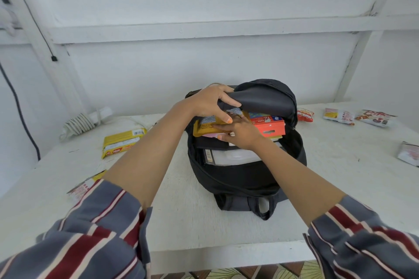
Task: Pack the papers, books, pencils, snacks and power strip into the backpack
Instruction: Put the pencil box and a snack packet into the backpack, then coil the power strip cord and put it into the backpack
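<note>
A black backpack [247, 179] lies open on the white table. My left hand [210, 102] grips its top flap [267, 99] and holds it lifted. Below the flap, my right hand [240, 131] holds a yellow-brown snack packet [204, 128] at the bag's mouth. A red pencil box [271, 125] sits beside it inside the bag, above books and papers [235, 156]. A white power strip [84, 122] with its coiled cord lies at the back left. A yellow snack pack [120, 142] lies to the left of the bag.
Three snack packets [305, 115] [339, 116] [374, 118] lie at the back right, one more [408, 154] at the right edge. Another packet [84, 187] peeks from under my left sleeve. The white wall stands close behind; the table's front edge [226, 253] is near me.
</note>
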